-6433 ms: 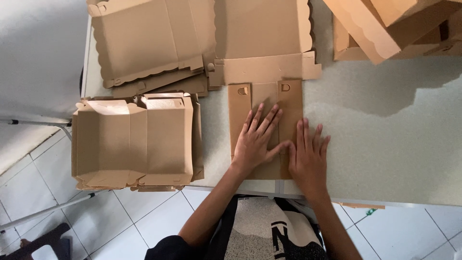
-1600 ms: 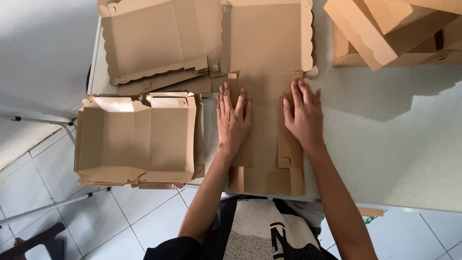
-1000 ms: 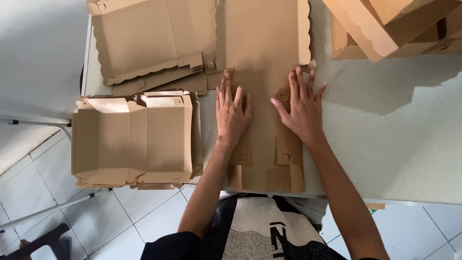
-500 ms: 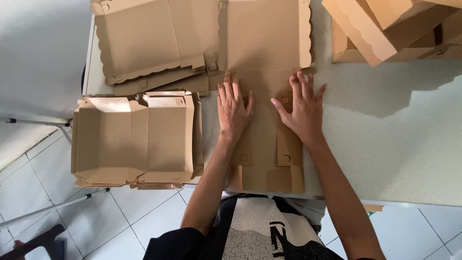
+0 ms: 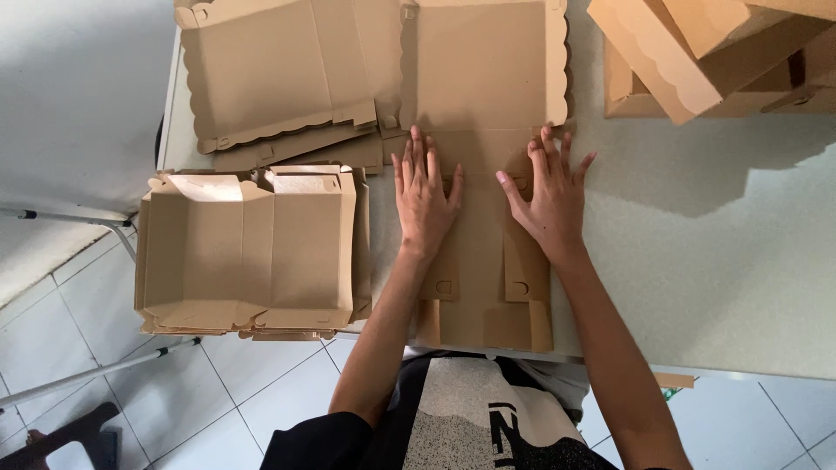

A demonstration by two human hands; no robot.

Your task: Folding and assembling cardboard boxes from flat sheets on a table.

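A flat brown cardboard box blank (image 5: 481, 226) lies on the pale speckled table (image 5: 714, 261), its near end reaching past the table's front edge toward the person. The board is matte and creased, with small tab slots cut into two narrow side flaps and a scalloped margin on the far panel.

The left hand (image 5: 425, 198) presses palm-down on the blank's left part, fingers straight and close together, grasping nothing. The right hand (image 5: 547, 196) lies flat on the right flap, fingers spread wide, likewise gripping nothing.

To the left, a stack of part-folded boxes (image 5: 248, 248) of the same board overhangs the table's left edge above the white tiled floor (image 5: 78, 331). Beyond it, further flat blanks (image 5: 279, 78) overlap, touching the worked blank's far panel. At the far right stand assembled boxes (image 5: 705, 52). Bare tabletop remains to the right of the right hand.
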